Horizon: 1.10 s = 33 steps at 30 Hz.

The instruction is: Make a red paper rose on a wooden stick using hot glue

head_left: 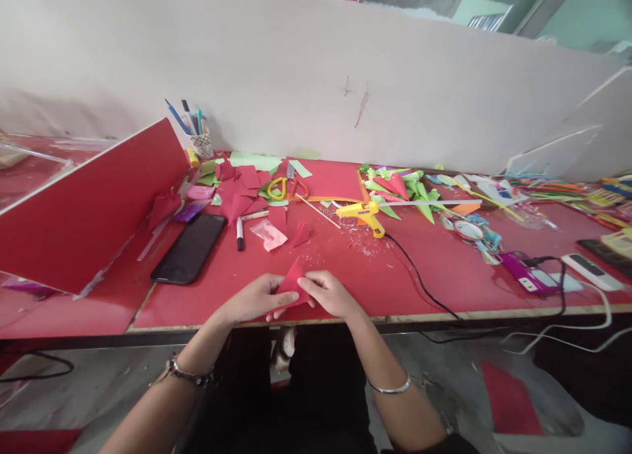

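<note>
Between my two hands, just above the front edge of the red table (345, 289), is a piece of red paper (292, 283) with a pointed top. My left hand (261, 297) grips it from the left, thumb lying across its face. From the right, my right hand (323, 291) pinches the same paper, thumb on the front. The fingers behind the paper are partly hidden. Beyond my hands lie a small red paper piece (301, 234), a crumpled pink piece (269, 234) and a marker (239, 233). A yellow glue gun (363, 216) rests on its side to the right.
A black phone (190, 249) lies at left beside a leaning red board (108, 210). Scissors (277, 189) sit among paper scraps, near a pen cup (201, 141). Green and red paper cones (402, 187) are piled behind the glue gun. A cord runs to a purple power strip (530, 273).
</note>
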{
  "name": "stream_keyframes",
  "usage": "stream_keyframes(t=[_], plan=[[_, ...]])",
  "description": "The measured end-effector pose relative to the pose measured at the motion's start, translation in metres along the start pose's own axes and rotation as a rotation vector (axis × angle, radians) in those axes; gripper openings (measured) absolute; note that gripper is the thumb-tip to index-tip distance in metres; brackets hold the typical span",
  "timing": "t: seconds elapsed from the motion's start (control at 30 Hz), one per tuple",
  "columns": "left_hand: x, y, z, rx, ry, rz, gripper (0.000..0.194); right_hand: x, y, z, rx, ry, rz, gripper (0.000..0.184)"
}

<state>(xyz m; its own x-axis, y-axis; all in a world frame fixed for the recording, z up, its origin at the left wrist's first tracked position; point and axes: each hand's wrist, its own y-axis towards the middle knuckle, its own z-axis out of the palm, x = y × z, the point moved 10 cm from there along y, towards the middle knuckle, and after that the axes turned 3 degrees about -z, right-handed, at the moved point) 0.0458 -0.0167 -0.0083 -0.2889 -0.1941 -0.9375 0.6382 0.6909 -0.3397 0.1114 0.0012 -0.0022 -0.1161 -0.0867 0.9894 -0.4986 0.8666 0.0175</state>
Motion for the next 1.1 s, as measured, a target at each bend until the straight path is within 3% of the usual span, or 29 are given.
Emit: stream_keyframes(t=[0.13,0.23,0.3,0.4,0.57,0.63,0.97,1.1], plan=[[-0.01,-0.002,-0.007,-0.134,-0.047,0.095,0.029,0.001,-0.002,-0.023,-0.345,0.03,-0.081,0.039],[-0.011,0.0,-0.002,-0.237,0.012,0.109,0.032,0.002,-0.008,-0.026,-0.515,0.062,-0.116,0.038],[-0.009,0.0,-0.006,-0.373,0.038,0.096,0.039,0.002,-0.009,-0.022,-0.545,0.095,-0.119,0.037],[-0.008,-0.002,-0.012,-0.507,0.072,0.085,0.045,0.001,-0.006,-0.011,-0.459,0.178,-0.091,0.035],[-0.009,-0.002,-0.007,-0.42,0.071,0.109,0.041,-0.002,-0.001,0.001,-0.217,0.238,-0.049,0.029],[-0.008,-0.003,-0.007,-0.405,0.071,0.106,0.041,-0.003,0.0,0.0,-0.183,0.213,-0.049,0.03],[-0.01,-0.004,-0.004,-0.437,0.099,0.048,0.044,-0.002,0.0,-0.028,-0.336,0.045,0.017,0.044],[-0.013,-0.007,0.002,-0.351,0.081,0.078,0.043,0.001,-0.006,-0.064,-0.545,0.103,-0.039,0.04]])
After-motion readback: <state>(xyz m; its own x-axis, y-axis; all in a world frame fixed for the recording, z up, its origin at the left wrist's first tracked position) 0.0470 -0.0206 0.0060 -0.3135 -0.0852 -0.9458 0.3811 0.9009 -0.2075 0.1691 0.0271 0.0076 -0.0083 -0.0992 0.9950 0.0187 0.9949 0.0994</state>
